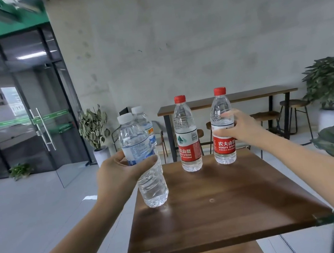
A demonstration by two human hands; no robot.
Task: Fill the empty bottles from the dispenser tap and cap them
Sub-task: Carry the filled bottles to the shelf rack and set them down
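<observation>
Near edge of the brown wooden surface is being left bare, with metal corner brackets and chrome legs showing below. A wide stretch of open wood is lying between that near edge and the bottles.

A white-capped bottle is being gripped around its middle by the left hand, fingers and thumb curled round the blue-and-white label. The bottle is being tilted slightly, its base at the surface's left edge; whether it is touching the wood cannot be told. It is clear, ribbed, capped.

Just behind it, a second white-capped bottle is being mostly hidden, at the far left corner.

A red-capped bottle is being left upright and untouched toward the far edge, red label, clear body.

To its right, another red-capped bottle is being held upright by the right hand, fingers wrapped at the label's top. It is standing close to the far right corner.

Beyond the surface, a dark bar table with stools, potted plants, a concrete wall and glass doors are being seen.
</observation>
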